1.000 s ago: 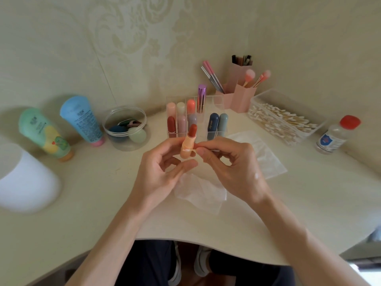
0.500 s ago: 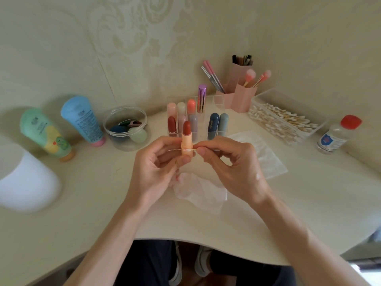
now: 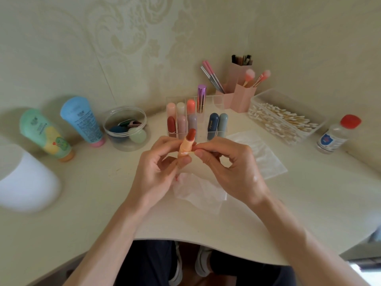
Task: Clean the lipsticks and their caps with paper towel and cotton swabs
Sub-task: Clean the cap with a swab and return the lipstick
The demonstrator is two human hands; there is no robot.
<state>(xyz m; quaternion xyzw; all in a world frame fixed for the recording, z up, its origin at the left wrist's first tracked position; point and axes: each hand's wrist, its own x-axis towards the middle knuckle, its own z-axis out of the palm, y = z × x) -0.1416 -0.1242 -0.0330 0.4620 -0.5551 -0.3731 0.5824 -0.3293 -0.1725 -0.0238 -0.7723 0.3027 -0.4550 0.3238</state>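
Above the surface point(image 3: 103, 193) and a crumpled paper towel point(image 3: 198, 190), the left hand point(image 3: 156, 172) pinches the uncapped lipstick point(image 3: 186, 145) by its peach tube. The right hand point(image 3: 233, 170) pinches a cotton swab point(image 3: 185, 153) against it. The lipstick is probably light and slick with a soft bullet, so hold it low on the tube.

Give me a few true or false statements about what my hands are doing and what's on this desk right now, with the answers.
1. The left hand holds an uncapped lipstick with a peach tube. True.
2. The right hand presses a paper towel against it. False: it pinches a cotton swab; the crumpled paper towel lies on the desk beneath the hands.
3. A red-capped bottle stands right of the cotton swab box. True.
4. The purple lipstick lies flat on the desk. False: it stands upright in the clear organizer.
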